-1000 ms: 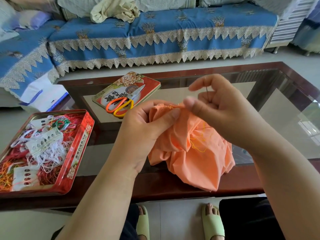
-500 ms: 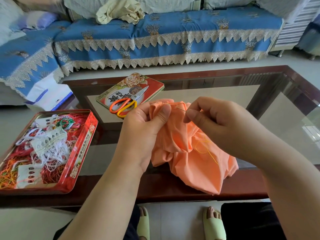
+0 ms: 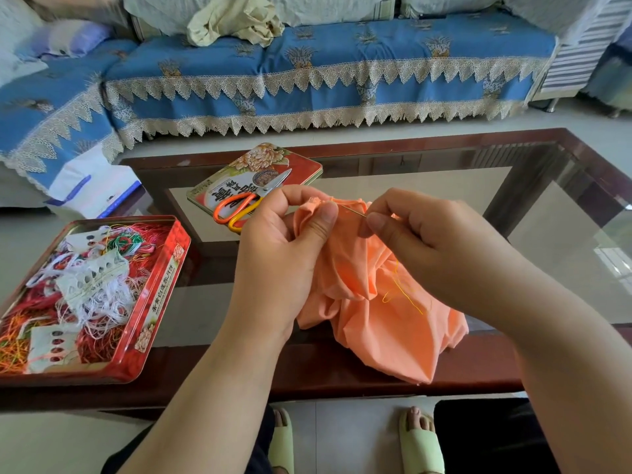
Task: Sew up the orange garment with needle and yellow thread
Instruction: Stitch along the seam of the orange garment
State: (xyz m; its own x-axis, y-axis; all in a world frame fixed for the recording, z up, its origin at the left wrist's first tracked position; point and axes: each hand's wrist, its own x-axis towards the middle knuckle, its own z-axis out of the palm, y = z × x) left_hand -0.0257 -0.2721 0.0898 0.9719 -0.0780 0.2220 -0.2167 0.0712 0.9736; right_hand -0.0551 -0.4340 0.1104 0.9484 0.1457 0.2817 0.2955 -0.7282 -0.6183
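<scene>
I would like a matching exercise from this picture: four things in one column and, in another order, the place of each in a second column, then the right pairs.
Things:
1. scissors
2. needle
3. yellow thread
4. thread cards

Places:
A. looped loosely on the orange garment
B. in the open red tin
C. lying on the tin lid
D. pinched by the right hand

Pairs: 1-C, 2-D, 3-A, 4-B
</scene>
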